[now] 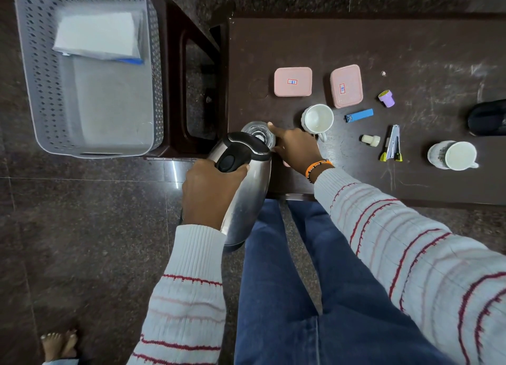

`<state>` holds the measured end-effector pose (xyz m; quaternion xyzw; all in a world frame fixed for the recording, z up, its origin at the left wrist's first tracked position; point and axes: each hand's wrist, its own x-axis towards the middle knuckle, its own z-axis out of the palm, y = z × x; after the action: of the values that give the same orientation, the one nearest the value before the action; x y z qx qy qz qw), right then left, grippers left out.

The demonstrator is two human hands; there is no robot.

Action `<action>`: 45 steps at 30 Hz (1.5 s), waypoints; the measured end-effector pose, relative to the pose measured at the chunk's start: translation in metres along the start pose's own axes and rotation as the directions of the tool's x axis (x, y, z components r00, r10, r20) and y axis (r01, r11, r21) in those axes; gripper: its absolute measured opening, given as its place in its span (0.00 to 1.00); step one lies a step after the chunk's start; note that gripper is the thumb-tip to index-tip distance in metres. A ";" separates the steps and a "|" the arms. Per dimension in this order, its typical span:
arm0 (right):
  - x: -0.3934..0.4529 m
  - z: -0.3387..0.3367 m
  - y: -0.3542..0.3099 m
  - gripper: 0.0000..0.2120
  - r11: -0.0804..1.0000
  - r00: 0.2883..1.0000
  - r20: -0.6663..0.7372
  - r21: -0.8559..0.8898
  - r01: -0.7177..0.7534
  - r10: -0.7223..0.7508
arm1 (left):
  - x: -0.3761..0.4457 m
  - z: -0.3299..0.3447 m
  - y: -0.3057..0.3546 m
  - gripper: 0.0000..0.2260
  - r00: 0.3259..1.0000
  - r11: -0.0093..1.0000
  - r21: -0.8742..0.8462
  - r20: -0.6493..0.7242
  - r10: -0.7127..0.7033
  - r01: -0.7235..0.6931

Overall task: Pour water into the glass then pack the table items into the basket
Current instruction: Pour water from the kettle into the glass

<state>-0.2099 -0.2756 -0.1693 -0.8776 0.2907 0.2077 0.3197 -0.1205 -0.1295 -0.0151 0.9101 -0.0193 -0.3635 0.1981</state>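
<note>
Pouring stage: kettle tipped over glass, packing not yet begun

Left hand (210, 189) wrapped round handle of steel kettle (246, 184), spout tilted toward 12 o'clock over glass (256, 130) near table (410, 50) edge, apparently to deliver water. Right hand (294, 145) curled against glass at its 3 o'clock, likely steadying it. Water stream not discernible. Basket (32, 91) well apart at 10 o'clock, holding only papers. Two pink boxes (293, 81), two cups (317, 118), stapler (393, 144) left unpacked at 2 o'clock, clear of the pour
</note>
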 end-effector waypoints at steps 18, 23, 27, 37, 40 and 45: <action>0.001 0.003 0.006 0.28 1.000 1.000 -0.021 -0.011 0.008 -0.008 | 0.003 -0.001 0.006 0.21 1.000 1.000 0.005 0.017 -0.006 0.006; 0.001 0.003 0.006 0.28 0.998 0.999 -0.027 -0.051 0.027 -0.029 | 0.003 -0.002 0.006 0.22 1.000 1.000 0.018 0.020 -0.001 0.001; 0.001 0.000 0.007 0.28 0.995 1.000 -0.013 -0.097 0.025 -0.026 | 0.003 -0.002 0.010 0.23 1.000 0.999 0.027 0.016 -0.018 0.018; -0.001 -0.004 0.005 0.27 0.992 0.999 0.022 -0.124 0.040 -0.038 | 0.002 0.001 0.009 0.21 1.000 1.000 0.007 0.012 -0.026 0.026; -0.001 -0.004 0.005 0.27 0.991 0.999 0.024 -0.126 0.037 -0.035 | 0.001 0.000 0.008 0.20 1.000 1.000 0.003 0.009 -0.024 0.023; -0.001 -0.003 0.005 0.28 0.991 0.999 0.021 -0.131 0.029 -0.027 | 0.004 -0.001 0.012 0.22 0.999 1.000 0.006 0.030 -0.024 0.024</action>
<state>-0.2131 -0.2806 -0.1687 -0.8986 0.2610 0.2305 0.2670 -0.1152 -0.1412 -0.0127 0.9053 -0.0124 -0.3793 0.1910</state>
